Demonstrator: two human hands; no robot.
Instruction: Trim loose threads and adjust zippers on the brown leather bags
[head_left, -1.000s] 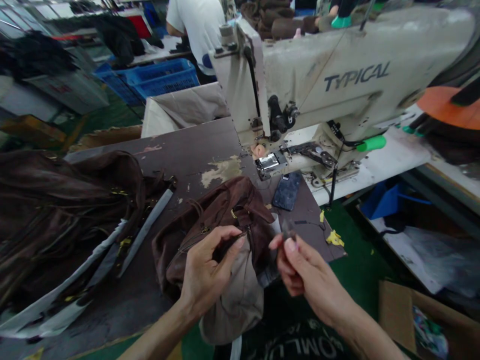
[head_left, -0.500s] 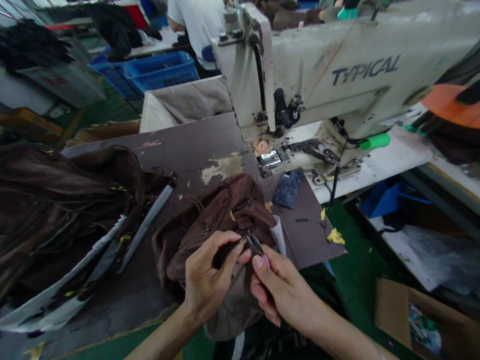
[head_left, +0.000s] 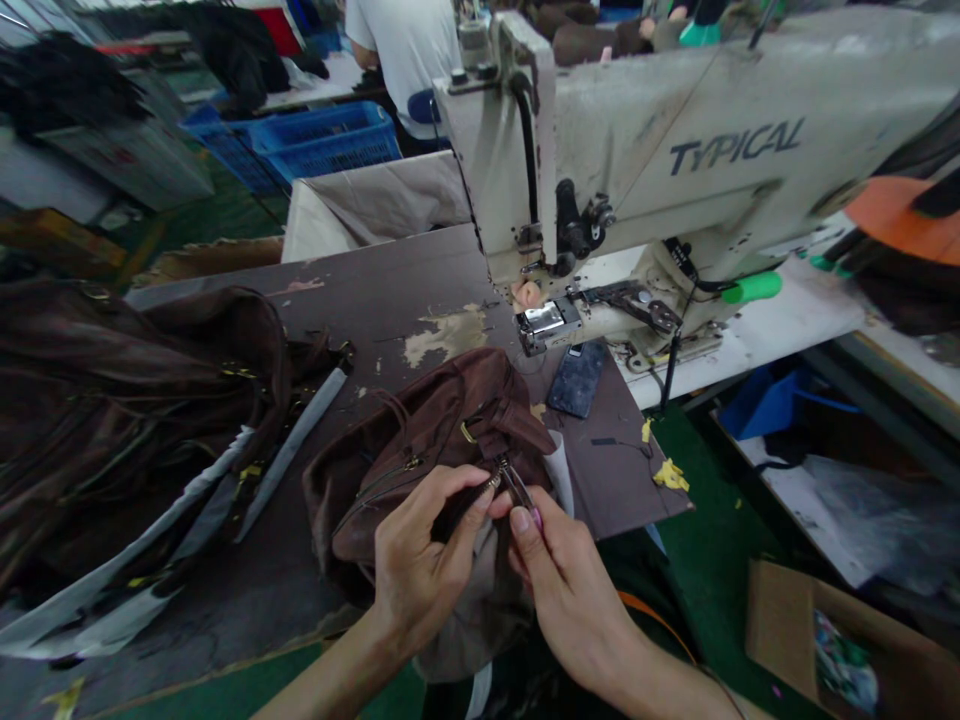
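The right hand (head_left: 570,590) has closed in on the left hand (head_left: 424,560) since 1 second ago. Its small metal thread snips (head_left: 517,487), pinched between thumb and forefinger, now touch the zip end. The left hand pinches that zip on the brown suede bag (head_left: 420,430), which lies at the near edge of the worn dark-brown table (head_left: 390,290). With the blades so close to the left thumb and the suede, a slip could nick either. Beyond stands the cream sewing machine (head_left: 675,150).
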